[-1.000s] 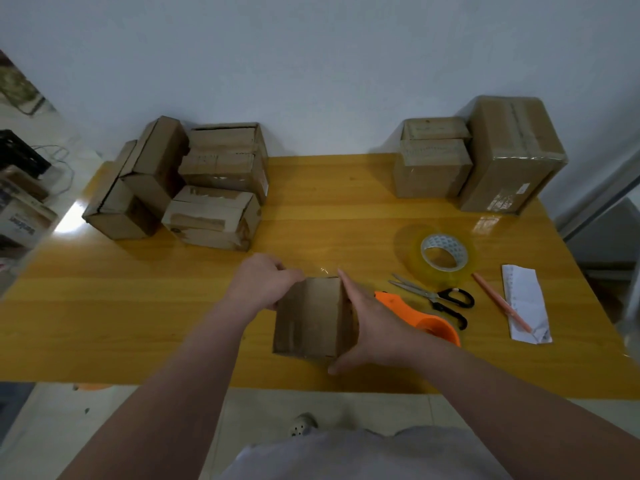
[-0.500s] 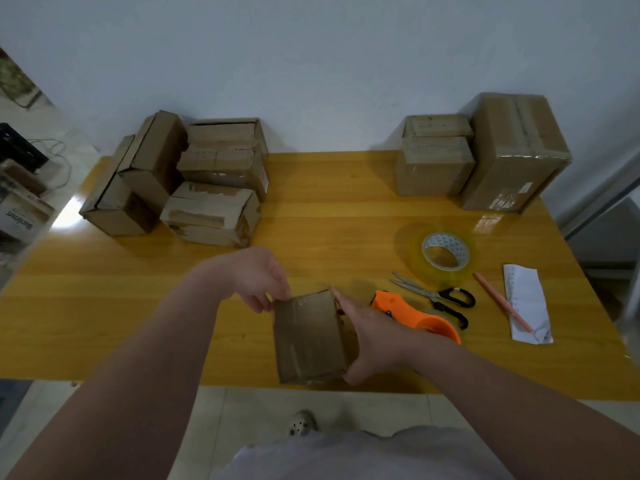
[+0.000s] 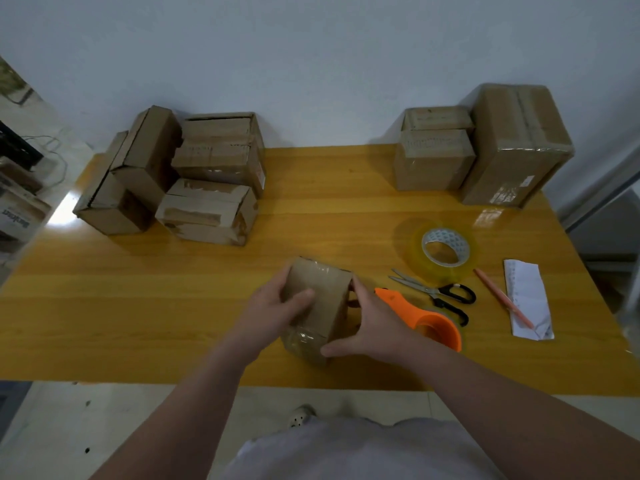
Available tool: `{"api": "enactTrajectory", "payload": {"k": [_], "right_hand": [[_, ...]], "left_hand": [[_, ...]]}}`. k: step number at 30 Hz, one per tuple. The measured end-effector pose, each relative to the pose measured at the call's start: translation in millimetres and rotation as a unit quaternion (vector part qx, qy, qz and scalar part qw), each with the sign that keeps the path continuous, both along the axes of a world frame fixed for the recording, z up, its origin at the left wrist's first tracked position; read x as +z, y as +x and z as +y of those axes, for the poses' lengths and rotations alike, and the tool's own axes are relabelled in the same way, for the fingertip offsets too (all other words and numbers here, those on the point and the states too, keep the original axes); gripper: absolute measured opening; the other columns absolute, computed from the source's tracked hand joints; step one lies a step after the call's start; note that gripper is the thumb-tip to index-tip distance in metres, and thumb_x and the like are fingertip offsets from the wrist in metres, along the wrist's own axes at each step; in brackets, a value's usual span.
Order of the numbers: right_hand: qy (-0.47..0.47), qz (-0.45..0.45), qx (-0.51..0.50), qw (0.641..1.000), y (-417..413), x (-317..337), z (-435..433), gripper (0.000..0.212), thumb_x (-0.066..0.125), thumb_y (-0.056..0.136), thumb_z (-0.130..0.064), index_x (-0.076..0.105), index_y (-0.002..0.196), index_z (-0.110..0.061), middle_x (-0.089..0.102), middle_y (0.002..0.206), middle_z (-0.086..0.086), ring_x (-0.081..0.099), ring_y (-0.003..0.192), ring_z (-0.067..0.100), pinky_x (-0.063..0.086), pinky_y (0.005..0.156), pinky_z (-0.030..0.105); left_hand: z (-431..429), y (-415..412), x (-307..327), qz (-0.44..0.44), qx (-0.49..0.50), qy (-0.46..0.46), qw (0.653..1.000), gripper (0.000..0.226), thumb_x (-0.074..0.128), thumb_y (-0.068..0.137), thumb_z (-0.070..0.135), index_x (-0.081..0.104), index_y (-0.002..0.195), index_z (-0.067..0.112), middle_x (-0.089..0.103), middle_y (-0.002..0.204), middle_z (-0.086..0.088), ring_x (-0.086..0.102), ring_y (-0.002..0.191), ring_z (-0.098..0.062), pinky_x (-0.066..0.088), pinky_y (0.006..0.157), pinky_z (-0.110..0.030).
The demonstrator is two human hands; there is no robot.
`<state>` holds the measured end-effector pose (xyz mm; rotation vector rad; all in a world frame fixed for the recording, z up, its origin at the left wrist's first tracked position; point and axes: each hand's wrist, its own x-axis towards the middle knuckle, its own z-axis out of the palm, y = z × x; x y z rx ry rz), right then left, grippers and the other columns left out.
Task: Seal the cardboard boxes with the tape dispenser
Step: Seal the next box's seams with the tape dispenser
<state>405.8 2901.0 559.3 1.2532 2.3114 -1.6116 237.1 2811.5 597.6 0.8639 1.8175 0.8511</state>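
Observation:
A small cardboard box (image 3: 323,296) is tilted above the near middle of the wooden table (image 3: 173,306), with shiny clear tape across its top and near end. My left hand (image 3: 272,306) grips its left side, thumb on the top face. My right hand (image 3: 372,323) holds its right side, thumb under the near corner. The orange tape dispenser (image 3: 420,318) lies on the table just right of my right hand, touched by neither hand.
A pile of worn cardboard boxes (image 3: 180,178) sits at the back left. Taped boxes (image 3: 485,147) stand at the back right. A clear tape roll (image 3: 445,249), scissors (image 3: 436,292), an orange pencil (image 3: 502,297) and a folded paper (image 3: 528,297) lie on the right.
The small box has been turned and tilted between my hands. My left hand moved from its far top corner onto its left side and top face.

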Motion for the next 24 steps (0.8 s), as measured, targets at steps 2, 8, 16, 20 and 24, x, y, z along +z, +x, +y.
{"api": "enactTrajectory", "payload": {"k": [2,8,16,20,24], "right_hand": [[-0.024,0.002,-0.028,0.999,2,10,3,0.122,0.084,0.060,-0.057,0.012,0.154,-0.027,0.025,0.156,-0.006,0.028,0.140,0.013,0.030,0.112,0.033],[0.105,0.029,-0.101,0.989,-16,45,27,0.064,0.066,0.080,-0.058,0.055,0.133,-0.025,0.057,0.127,-0.009,0.054,0.113,0.011,0.042,0.086,0.025],[0.271,-0.034,-0.033,0.962,-57,46,29,0.017,0.060,0.090,-0.030,0.075,0.092,-0.022,0.072,0.097,-0.004,0.063,0.095,0.016,0.050,0.082,0.031],[0.261,-0.038,-0.056,0.963,-59,46,31,0.017,0.059,0.092,-0.026,0.074,0.086,-0.020,0.071,0.090,-0.003,0.062,0.088,0.015,0.050,0.077,0.030],[0.253,-0.037,-0.067,0.965,-58,44,33,0.018,0.059,0.092,-0.026,0.073,0.085,-0.018,0.070,0.089,-0.003,0.062,0.087,0.014,0.045,0.071,0.026]], "left_hand": [[-1,4,-8,0.115,-0.038,0.004,0.993,0.077,0.056,0.094,0.039,0.011,0.154,0.022,0.028,0.155,0.004,0.033,0.139,-0.014,0.034,0.112,-0.034],[-5,1,-20,0.278,-0.131,0.030,0.951,0.072,0.035,0.098,0.048,-0.001,0.154,0.023,-0.007,0.161,0.009,0.002,0.147,-0.007,0.011,0.116,-0.023],[-10,-1,-25,0.366,-0.187,0.032,0.911,0.069,0.007,0.091,0.063,-0.004,0.151,0.030,-0.020,0.148,0.021,-0.017,0.143,-0.011,0.011,0.116,-0.028],[-10,-5,-29,0.418,-0.210,0.032,0.883,0.077,-0.008,0.082,0.065,-0.004,0.151,0.031,-0.015,0.150,0.022,-0.023,0.140,-0.011,0.011,0.117,-0.032],[-8,-7,-27,0.433,-0.237,0.033,0.869,0.069,-0.006,0.088,0.060,-0.002,0.151,0.032,-0.016,0.149,0.024,-0.026,0.139,-0.009,0.005,0.120,-0.037]]}}
